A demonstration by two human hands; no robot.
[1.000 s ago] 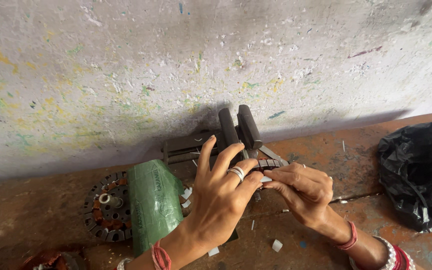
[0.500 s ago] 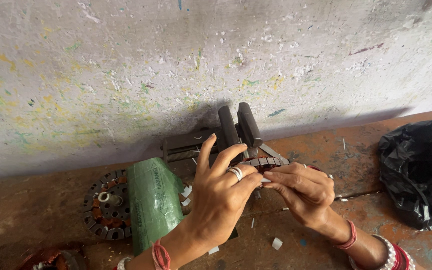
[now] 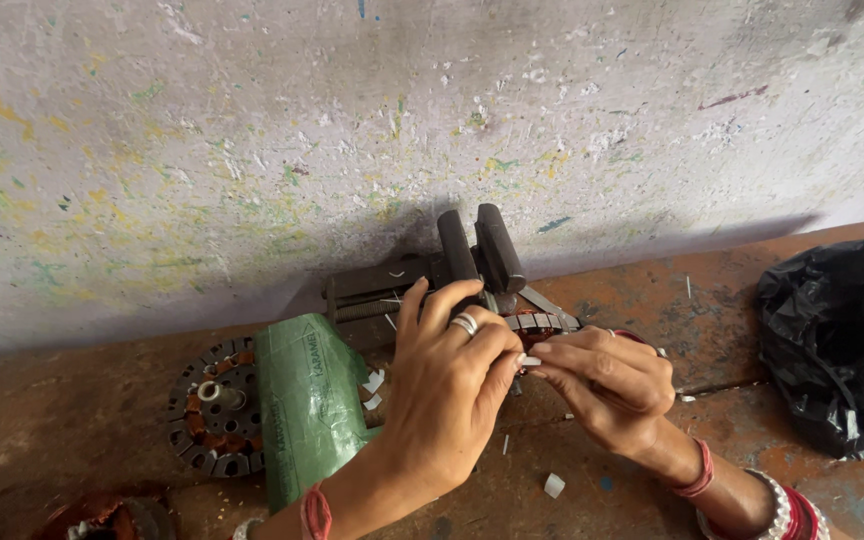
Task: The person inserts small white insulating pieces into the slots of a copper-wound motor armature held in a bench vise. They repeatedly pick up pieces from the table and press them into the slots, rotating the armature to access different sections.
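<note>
Left hand (image 3: 447, 385) at frame centre, ringed fingers curled, thumb and forefinger pinching small white paper strip (image 3: 530, 359). Right hand (image 3: 607, 385) just beside, fingertips pressed together on same strip. Both over round slotted metal stator core (image 3: 542, 322), mostly hidden, on worn brown tabletop (image 3: 72, 430). Dark metal vise (image 3: 472, 255) behind. Green plastic-wrapped roll (image 3: 302, 400) lower left, wound stator (image 3: 214, 405) beside it. Crumpled black plastic bag (image 3: 832, 340) at right edge.
</note>
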